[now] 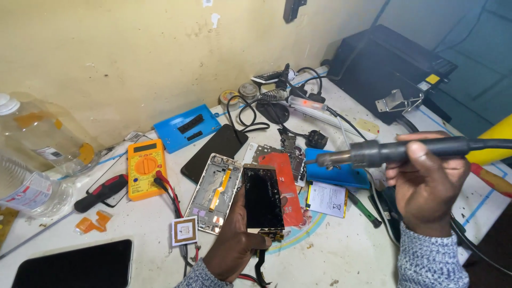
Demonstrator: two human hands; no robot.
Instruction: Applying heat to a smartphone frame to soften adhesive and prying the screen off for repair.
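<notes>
Black-glass phone screen (263, 198) sits upright in left hand (234, 245), gripped at its lower edge, w/ open phone frame (214, 193) just beside at 9 o'clock. Right hand (424, 184) wraps hot-air tool (394, 151), nozzle at 1 o'clock of screen, apart. Bare table (341, 250) at 4 o'clock.

So much stuff is sitting around this bench. A yellow multimeter (145, 168) is lying at about 9 o'clock, its red and black leads trailing off toward the middle. A blue box (185, 127) is resting against the wall at 11 o'clock. A clear plastic bottle (33, 140) is lying way out at 9 o'clock, and a black-handled screwdriver (98, 194) is lying just beside the meter. A dark phone (74, 265) is sitting face up at 7 o'clock. A black machine (389, 66) is taking up the 1 o'clock corner.
</notes>
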